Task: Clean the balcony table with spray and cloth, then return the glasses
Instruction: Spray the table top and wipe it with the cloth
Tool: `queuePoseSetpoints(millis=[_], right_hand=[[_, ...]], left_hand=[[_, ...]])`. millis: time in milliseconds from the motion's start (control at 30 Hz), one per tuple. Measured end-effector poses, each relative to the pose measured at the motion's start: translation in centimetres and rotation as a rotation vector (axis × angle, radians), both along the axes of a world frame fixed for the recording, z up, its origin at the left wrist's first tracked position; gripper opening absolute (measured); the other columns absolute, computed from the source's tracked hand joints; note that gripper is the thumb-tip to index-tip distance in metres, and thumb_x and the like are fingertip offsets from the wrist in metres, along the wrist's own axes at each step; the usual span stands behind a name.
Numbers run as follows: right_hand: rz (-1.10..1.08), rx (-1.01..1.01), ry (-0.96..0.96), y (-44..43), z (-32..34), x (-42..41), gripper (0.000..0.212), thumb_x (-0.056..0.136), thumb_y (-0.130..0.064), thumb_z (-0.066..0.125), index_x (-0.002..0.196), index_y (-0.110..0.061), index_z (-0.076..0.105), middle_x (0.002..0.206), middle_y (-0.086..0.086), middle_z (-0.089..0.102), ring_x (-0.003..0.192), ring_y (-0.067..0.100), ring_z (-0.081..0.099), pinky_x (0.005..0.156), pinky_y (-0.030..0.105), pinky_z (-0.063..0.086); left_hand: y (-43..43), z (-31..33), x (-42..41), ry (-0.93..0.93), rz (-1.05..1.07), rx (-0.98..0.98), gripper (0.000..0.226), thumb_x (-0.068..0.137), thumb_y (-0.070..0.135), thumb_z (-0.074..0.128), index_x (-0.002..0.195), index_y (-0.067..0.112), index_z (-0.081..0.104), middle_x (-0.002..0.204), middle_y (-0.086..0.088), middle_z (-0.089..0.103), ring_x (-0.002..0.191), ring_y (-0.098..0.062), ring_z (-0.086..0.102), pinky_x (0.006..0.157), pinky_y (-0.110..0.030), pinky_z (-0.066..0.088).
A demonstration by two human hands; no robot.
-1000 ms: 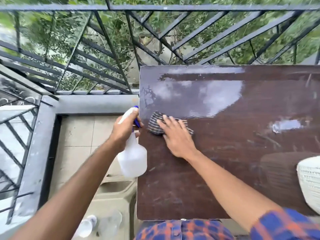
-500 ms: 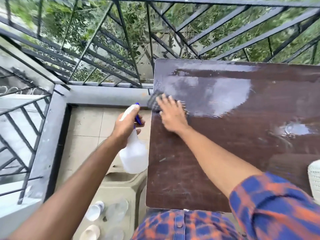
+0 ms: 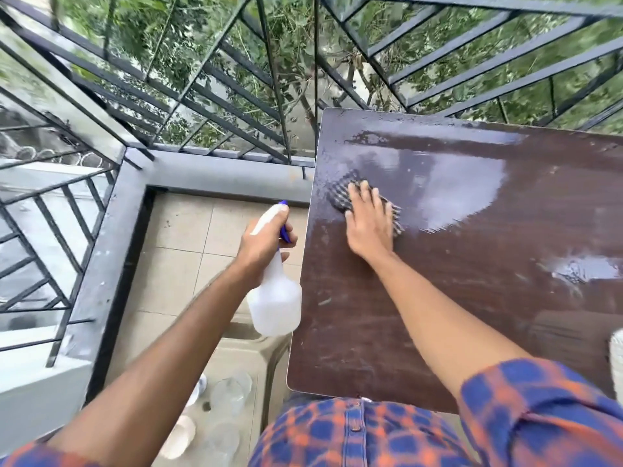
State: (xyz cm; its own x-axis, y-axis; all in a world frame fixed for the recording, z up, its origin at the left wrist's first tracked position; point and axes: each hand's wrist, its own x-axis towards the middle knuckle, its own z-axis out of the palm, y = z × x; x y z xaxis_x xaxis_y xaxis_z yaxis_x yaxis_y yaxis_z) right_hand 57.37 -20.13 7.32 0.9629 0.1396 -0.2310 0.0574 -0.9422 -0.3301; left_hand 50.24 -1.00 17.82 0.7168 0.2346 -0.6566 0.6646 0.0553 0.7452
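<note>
A dark brown table [image 3: 472,298] fills the right half of the view, its far part wet and shiny. My right hand [image 3: 369,224] lies flat on a checked cloth [image 3: 340,195] near the table's far left corner, pressing it onto the top. My left hand [image 3: 261,242] holds a translucent white spray bottle [image 3: 276,305] with a blue trigger by its neck, upright, just off the table's left edge. Several clear glasses [image 3: 229,396] and white cups stand low at the left, on a beige plastic chair seat.
Black metal railing [image 3: 269,89] runs along the far and left sides, with a grey ledge below it. Tiled floor [image 3: 188,251] lies left of the table. A white woven object [image 3: 617,362] pokes in at the right edge. A wet patch [image 3: 583,269] shines at the table's right.
My right hand has moved the cloth along the table's left edge, away from me and then slightly right. The left hand with the bottle stayed beside the table. The view has shifted.
</note>
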Motion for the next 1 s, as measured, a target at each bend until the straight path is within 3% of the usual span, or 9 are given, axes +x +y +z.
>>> queuePoseSetpoints(millis=[133, 267, 333, 467, 600, 667, 833, 933, 1000], right_hand=[[0.364, 0.054, 0.008, 3.3, 0.0, -5.3, 0.063, 0.101, -0.032, 0.048, 0.159, -0.03, 0.023, 0.168, -0.003, 0.016, 0.154, 0.022, 0.013, 0.124, 0.048, 0.009], [0.397, 0.074, -0.033, -2.8, -0.7, -11.3, 0.061, 0.099, -0.034, 0.05, 0.156, -0.032, 0.029, 0.166, -0.005, 0.023, 0.152, 0.019, 0.021, 0.123, 0.045, 0.016], [0.255, 0.044, -0.052, -8.8, -1.3, -11.4, 0.061, 0.098, -0.034, 0.048, 0.156, -0.031, 0.031, 0.166, -0.003, 0.024, 0.152, 0.022, 0.022, 0.123, 0.046, 0.016], [-0.281, -0.043, -0.023, -21.4, -1.4, -6.5, 0.06, 0.102, -0.031, 0.045, 0.158, -0.023, 0.028, 0.166, 0.006, 0.021, 0.152, 0.031, 0.02, 0.122, 0.051, 0.017], [-0.563, -0.14, 0.01, -22.5, -0.7, -0.3, 0.061, 0.102, -0.03, 0.045, 0.158, -0.022, 0.023, 0.167, 0.008, 0.018, 0.152, 0.032, 0.019, 0.12, 0.054, 0.021], [-0.437, -0.151, -0.012, -18.5, -0.7, 0.8, 0.061, 0.1, -0.03, 0.047, 0.157, -0.024, 0.024, 0.165, 0.007, 0.022, 0.149, 0.033, 0.023, 0.117, 0.054, 0.024], [0.242, -0.019, -0.061, -10.4, -0.4, -6.3, 0.066, 0.091, -0.03, 0.057, 0.153, -0.028, 0.034, 0.162, 0.002, 0.032, 0.147, 0.028, 0.032, 0.116, 0.051, 0.027], [0.3, 0.056, -0.067, -14.7, -0.9, -10.9, 0.062, 0.095, -0.033, 0.051, 0.154, -0.033, 0.033, 0.164, -0.004, 0.029, 0.151, 0.02, 0.026, 0.121, 0.043, 0.016], [0.185, 0.011, -0.093, -20.2, -1.7, -11.0, 0.06, 0.097, -0.034, 0.043, 0.156, -0.034, 0.031, 0.165, -0.004, 0.025, 0.151, 0.02, 0.024, 0.122, 0.042, 0.013]], left_hand=[[-1.4, -0.3, -0.2, -0.04, 0.03, 0.006, 0.031, 0.102, 0.039, 0.053, 0.082, 0.017, 0.063, 0.076, -0.004, 0.064, 0.07, -0.017, 0.062, 0.064, -0.029, 0.047], [-3.3, -0.8, 0.0, -0.049, -0.04, 0.021, 0.036, 0.103, 0.035, 0.051, 0.082, 0.007, 0.061, 0.069, -0.007, 0.062, 0.068, -0.016, 0.06, 0.065, -0.029, 0.046], [-4.3, -0.9, -0.1, -0.009, -0.04, -0.008, 0.035, 0.101, 0.038, 0.054, 0.083, 0.008, 0.061, 0.07, -0.008, 0.063, 0.068, -0.018, 0.061, 0.067, -0.031, 0.045], [-6.4, -1.2, 0.1, -0.007, -0.032, -0.049, 0.033, 0.1, 0.036, 0.056, 0.081, 0.009, 0.06, 0.068, -0.006, 0.062, 0.063, -0.017, 0.062, 0.076, -0.038, 0.045], [-8.5, -1.2, 0.1, 0.01, -0.052, -0.006, 0.035, 0.101, 0.041, 0.054, 0.085, 0.011, 0.061, 0.074, -0.005, 0.065, 0.069, -0.018, 0.065, 0.069, -0.032, 0.046], [-9.4, -1.1, 0.1, 0.022, -0.04, 0.002, 0.035, 0.1, 0.042, 0.054, 0.084, 0.012, 0.062, 0.074, -0.003, 0.066, 0.073, -0.021, 0.066, 0.067, -0.032, 0.046], [-12.7, -0.8, 0.0, 0.013, -0.067, 0.021, 0.036, 0.101, 0.041, 0.053, 0.08, 0.013, 0.062, 0.075, -0.007, 0.065, 0.079, -0.024, 0.061, 0.062, -0.03, 0.046], [-14.6, -0.8, 0.1, 0.009, -0.097, 0.035, 0.037, 0.101, 0.04, 0.053, 0.077, 0.015, 0.062, 0.078, -0.009, 0.066, 0.08, -0.022, 0.062, 0.06, -0.029, 0.048], [-15.6, -0.8, 0.2, 0.012, -0.115, 0.036, 0.036, 0.101, 0.04, 0.053, 0.077, 0.015, 0.062, 0.077, -0.007, 0.067, 0.08, -0.022, 0.064, 0.058, -0.028, 0.048]])
